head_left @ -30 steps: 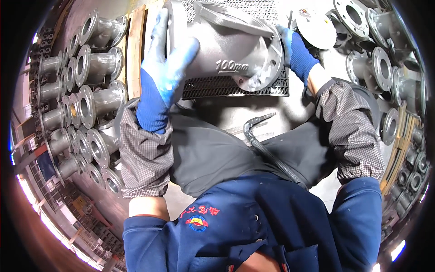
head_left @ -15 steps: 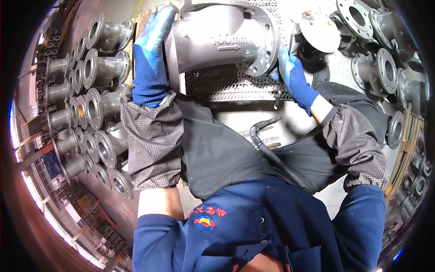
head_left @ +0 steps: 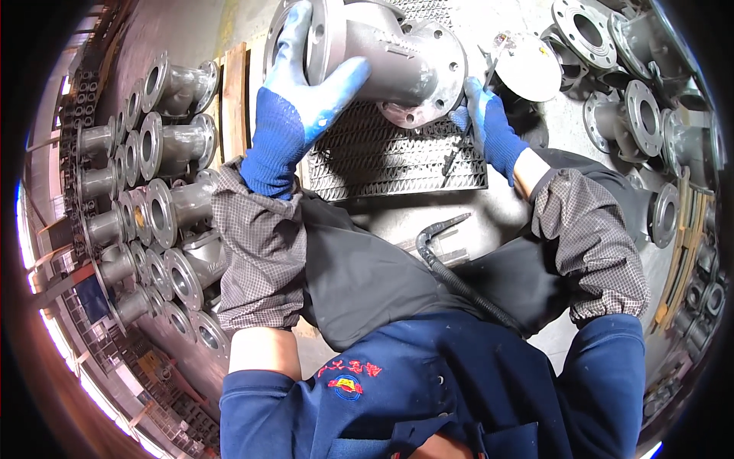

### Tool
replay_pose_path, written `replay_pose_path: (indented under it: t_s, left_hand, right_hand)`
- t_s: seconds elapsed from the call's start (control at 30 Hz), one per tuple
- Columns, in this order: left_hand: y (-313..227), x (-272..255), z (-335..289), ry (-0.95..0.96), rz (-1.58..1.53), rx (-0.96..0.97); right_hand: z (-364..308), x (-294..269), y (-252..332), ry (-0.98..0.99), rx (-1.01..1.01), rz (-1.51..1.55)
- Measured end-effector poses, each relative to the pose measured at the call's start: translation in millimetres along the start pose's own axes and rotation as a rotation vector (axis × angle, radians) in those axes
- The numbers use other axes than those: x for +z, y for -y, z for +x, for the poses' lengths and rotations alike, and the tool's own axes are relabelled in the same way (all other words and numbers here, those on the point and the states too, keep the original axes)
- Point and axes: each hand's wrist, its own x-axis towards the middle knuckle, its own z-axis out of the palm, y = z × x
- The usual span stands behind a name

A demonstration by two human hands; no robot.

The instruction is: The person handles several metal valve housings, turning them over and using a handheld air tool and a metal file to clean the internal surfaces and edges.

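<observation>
A grey cast-metal valve body (head_left: pixel 390 65) with round bolt-holed flanges lies tilted over a metal grating (head_left: pixel 382 157) in front of me. My left hand (head_left: pixel 306 92), in a blue coated glove, grips its left flange, with fingers over the rim and thumb along the body. At the right flange's edge, my gloved right hand (head_left: pixel 485 115) is closed around what looks like a thin dark rod-like tool (head_left: pixel 453 157), which shows above and below the hand. The tool's exact kind cannot be made out.
Similar flanged bodies stand stacked at left (head_left: pixel 176 145) and right (head_left: pixel 646 115). A pale round disc (head_left: pixel 529 67) is beyond my right hand. A black ribbed hose (head_left: pixel 459 279) curves between my legs. Wooden planks (head_left: pixel 234 99) lie left of the grating.
The valve body has turned and tilted, moving away and bringing its right flange face into view. My left hand has shifted from the flange's outer side onto its rim and the body.
</observation>
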Motion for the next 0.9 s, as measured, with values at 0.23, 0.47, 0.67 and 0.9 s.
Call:
replay_pose_path:
  t_s: [0.23,0.47,0.67,0.9]
  left_hand:
    - [8,-9,-35,-0.006,0.026,0.017]
    - [-7,-5,-85,0.041,0.091,0.149]
    - [-13,-11,-119,0.051,0.126,0.078]
    - [-10,-6,-149,0.021,0.057,0.115]
  right_hand:
    - [-26,-4,-11,0.061,0.170,0.050]
    - [-66,-29,-17,0.110,0.232,0.052]
    - [-84,-51,-27,0.259,0.238,-0.104]
    - [-99,-74,48,0.489,0.142,-0.623]
